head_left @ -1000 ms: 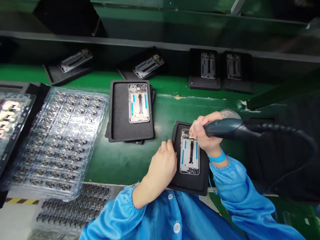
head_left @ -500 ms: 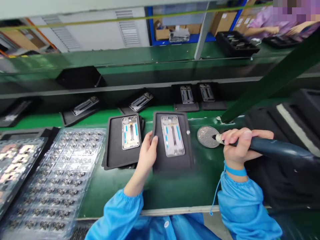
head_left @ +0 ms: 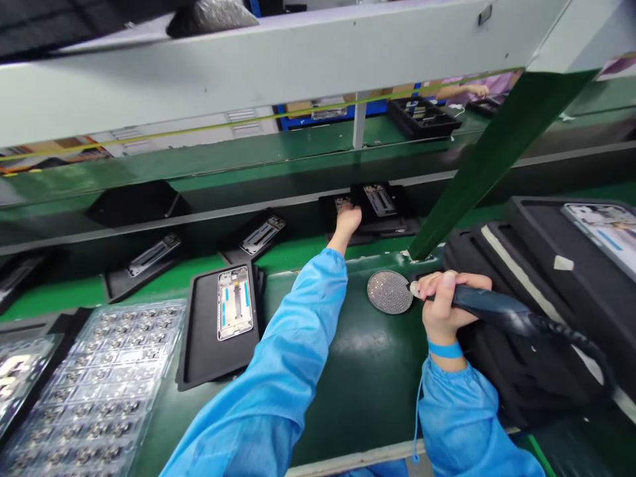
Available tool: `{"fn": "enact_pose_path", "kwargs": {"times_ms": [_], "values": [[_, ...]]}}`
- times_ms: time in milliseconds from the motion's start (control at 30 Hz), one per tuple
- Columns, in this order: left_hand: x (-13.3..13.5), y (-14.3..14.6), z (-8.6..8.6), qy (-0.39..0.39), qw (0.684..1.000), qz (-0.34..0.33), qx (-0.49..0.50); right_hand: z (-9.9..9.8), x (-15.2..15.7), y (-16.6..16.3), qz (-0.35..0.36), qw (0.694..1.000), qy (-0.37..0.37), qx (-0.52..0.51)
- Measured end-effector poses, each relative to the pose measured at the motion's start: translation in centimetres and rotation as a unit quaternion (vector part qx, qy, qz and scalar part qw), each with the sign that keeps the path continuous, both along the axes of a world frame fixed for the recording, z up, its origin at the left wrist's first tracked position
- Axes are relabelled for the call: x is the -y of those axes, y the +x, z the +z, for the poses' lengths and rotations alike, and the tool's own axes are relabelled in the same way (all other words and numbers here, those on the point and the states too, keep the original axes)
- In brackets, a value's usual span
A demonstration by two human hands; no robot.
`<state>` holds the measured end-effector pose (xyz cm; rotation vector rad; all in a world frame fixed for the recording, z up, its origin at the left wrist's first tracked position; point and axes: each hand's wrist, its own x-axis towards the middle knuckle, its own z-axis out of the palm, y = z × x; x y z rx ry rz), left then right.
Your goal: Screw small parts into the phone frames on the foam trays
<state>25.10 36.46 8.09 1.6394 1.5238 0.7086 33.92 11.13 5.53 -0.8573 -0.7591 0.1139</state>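
Note:
My left hand [head_left: 349, 217] is stretched out to the green belt at the back, its fingers closed at the left edge of a black foam tray [head_left: 362, 226]. In that tray lies a phone frame [head_left: 380, 200]; a second phone frame [head_left: 340, 202] is partly hidden behind my hand. My right hand [head_left: 442, 306] grips a dark electric screwdriver [head_left: 489, 309] with a coiled cord. Its tip points left, at the rim of a round metal plate [head_left: 390, 292] with a dimpled surface. Left of my arm, a phone frame with blue strips [head_left: 235, 302] lies on stacked black trays [head_left: 201, 338].
Clear plastic trays of small parts [head_left: 106, 377] lie at the left. Black foam trays [head_left: 517, 371] pile up at the right, with another phone frame [head_left: 609, 228] on top. A slanting green post [head_left: 487, 172] rises near my right hand. A white beam [head_left: 278, 73] crosses above.
My left hand has moved forward from the bench to the belt, and the black tray with its phone frame has left the bench. My right hand still holds the screwdriver. The view has shifted.

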Motion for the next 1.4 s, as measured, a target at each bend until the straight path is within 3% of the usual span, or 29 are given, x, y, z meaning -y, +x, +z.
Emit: {"fn": "enact_pose_path", "kwargs": {"times_ms": [133,233,367,533,667,867,1000,1100,1267,1400], "values": [[3.1,-4.7,-2.8,0.015,0.990,-0.042,-0.131,-0.8,-0.2,0.5,0.039,0.998,-0.049,-0.020],[4.7,-7.7,-3.7,0.043,0.977,-0.094,-0.185,-1.4,-0.6,0.6,0.058,0.996,-0.070,-0.015],[5.2,-8.6,-3.0,0.094,0.963,-0.139,-0.212,-1.6,-1.0,0.8,0.074,0.994,-0.070,-0.023],[7.8,-10.4,-1.8,0.157,0.959,-0.126,-0.201,-1.6,-0.7,1.0,0.122,0.987,-0.097,-0.040],[14.3,-14.9,-3.1,0.189,0.962,-0.099,-0.172,-1.8,-0.1,1.0,0.142,0.982,-0.119,-0.038],[28.6,-22.1,-6.8,0.305,0.940,-0.106,-0.110,-1.9,0.2,1.1,0.136,0.983,-0.122,-0.033],[37.0,-25.1,-7.3,0.307,0.931,-0.154,-0.121,-1.9,0.2,1.2,0.136,0.981,-0.135,-0.028],[41.3,-26.9,-6.8,0.289,0.931,-0.187,-0.121,-2.1,0.2,1.4,0.128,0.981,-0.144,-0.021],[43.5,-28.8,-5.1,0.245,0.934,-0.235,-0.109,-2.2,0.2,1.5,0.124,0.980,-0.153,-0.005],[40.6,-28.5,-4.6,0.243,0.934,-0.244,-0.089,-2.1,0.3,1.6,0.120,0.983,-0.138,0.009]]}}
